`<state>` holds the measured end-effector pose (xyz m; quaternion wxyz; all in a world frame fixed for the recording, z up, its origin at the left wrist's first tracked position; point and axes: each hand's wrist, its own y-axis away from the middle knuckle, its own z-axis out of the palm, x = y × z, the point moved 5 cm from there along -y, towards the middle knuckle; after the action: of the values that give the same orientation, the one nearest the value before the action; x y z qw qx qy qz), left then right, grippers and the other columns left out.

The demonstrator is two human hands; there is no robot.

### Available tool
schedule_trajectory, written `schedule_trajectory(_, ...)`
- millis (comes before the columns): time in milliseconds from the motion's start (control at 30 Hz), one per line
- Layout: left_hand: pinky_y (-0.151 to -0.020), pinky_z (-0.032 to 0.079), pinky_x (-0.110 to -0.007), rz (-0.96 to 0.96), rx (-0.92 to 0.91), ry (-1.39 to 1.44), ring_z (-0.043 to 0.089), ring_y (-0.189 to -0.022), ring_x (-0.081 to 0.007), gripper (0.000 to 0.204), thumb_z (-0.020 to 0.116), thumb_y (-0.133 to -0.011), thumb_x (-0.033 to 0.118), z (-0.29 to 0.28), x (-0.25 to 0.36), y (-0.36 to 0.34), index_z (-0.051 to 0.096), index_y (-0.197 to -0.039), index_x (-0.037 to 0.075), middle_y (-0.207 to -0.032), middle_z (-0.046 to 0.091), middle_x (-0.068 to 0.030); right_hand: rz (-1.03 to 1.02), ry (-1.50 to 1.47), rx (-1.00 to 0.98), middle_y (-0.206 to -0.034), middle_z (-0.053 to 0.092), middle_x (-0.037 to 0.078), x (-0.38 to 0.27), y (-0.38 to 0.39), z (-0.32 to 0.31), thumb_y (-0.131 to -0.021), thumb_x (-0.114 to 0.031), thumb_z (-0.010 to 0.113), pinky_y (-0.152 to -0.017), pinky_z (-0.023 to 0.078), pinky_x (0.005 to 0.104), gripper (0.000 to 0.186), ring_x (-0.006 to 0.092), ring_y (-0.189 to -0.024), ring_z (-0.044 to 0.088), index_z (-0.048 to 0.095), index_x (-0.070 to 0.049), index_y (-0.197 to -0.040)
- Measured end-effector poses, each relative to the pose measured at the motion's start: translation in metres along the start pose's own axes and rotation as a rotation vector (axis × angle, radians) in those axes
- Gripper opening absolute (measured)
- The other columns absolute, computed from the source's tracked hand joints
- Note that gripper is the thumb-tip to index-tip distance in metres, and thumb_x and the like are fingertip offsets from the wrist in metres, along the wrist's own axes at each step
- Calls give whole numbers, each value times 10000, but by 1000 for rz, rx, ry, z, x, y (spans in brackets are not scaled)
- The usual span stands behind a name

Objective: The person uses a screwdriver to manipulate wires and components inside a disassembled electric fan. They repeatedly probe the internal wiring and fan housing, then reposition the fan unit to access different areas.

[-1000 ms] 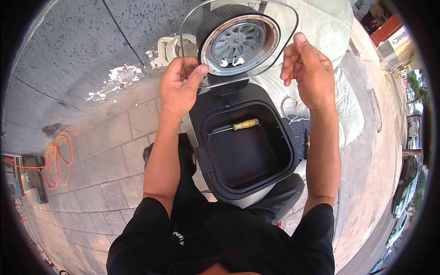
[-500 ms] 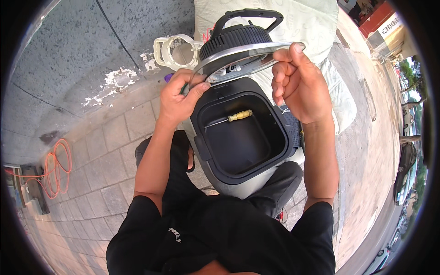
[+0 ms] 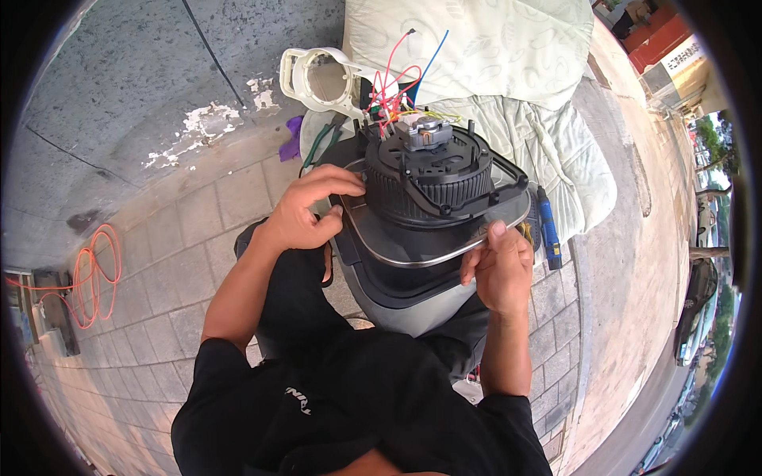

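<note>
My left hand point(image 3: 311, 208) grips the left edge of a metal-rimmed lid point(image 3: 389, 252), thumb at the rim and fingers over its top. At the near right corner, my right hand point(image 3: 506, 274) pinches the same rim, thumb above and fingers below. On the lid stands a round, ribbed black housing point(image 3: 425, 193) with a black loop-shaped bracket point(image 3: 472, 208) and a small motor-like part point(image 3: 427, 133) on top. The lid lies over a grey and black square-mouthed tub point(image 3: 405, 313) between my knees. The tub's inside is mostly hidden.
Red wires point(image 3: 390, 94) and a blue wire rise behind the housing. A cream plastic ring-shaped frame point(image 3: 321, 99), green-handled pliers point(image 3: 319, 144) and a purple cloth point(image 3: 292, 139) are at the far left. A blue-handled tool point(image 3: 548, 228) lies right. A pale quilt point(image 3: 476, 51) spreads behind; an orange cord point(image 3: 97, 278) lies left.
The lid with its housing has come down and nearer, from raised and tilted to lying over the tub. Both hands moved down with it. The yellow-handled screwdriver in the tub is now hidden.
</note>
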<state>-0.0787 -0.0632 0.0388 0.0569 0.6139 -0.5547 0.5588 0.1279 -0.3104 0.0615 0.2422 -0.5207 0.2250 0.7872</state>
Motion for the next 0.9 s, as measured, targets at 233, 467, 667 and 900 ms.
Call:
schedule_trajectory(233,-957,546,-322,-382,171,149,695,-1055,-155,256,756,-1032,142,-11,-40,-51,788,-1241,-3,-1148,765,-86,-25,-34,13,-809,687,125,31,21,-19,-1114,-181,640,-509,536,347,291,227,-570,656,644,-16,-873)
schedule_trajectory(467,-828,560,-274,-489,65,14,680,-918,-68,288,815,-1029,259,11,-43,-98,838,-1162,5,-1011,818,-31,-75,29,17,-769,707,185,38,25,-27,-1110,-161,577,-501,551,354,251,258,-548,660,653,-11,-924)
schedule_trajectory(667,-773,565,-249,-559,148,176,684,-849,-50,277,825,-1014,211,20,-48,-96,833,-1164,-21,-964,825,-34,-97,45,-12,-748,701,189,41,30,-32,-1107,-157,565,-497,578,362,231,269,-532,663,670,-3,-971)
schedule_trajectory(900,-751,563,-278,-529,160,116,665,-817,-59,245,808,-1019,197,17,-42,-92,826,-1135,-18,-915,801,-30,-109,13,-4,-737,701,182,43,30,-31,-1111,-151,553,-495,590,347,230,248,-532,670,654,38,-1028)
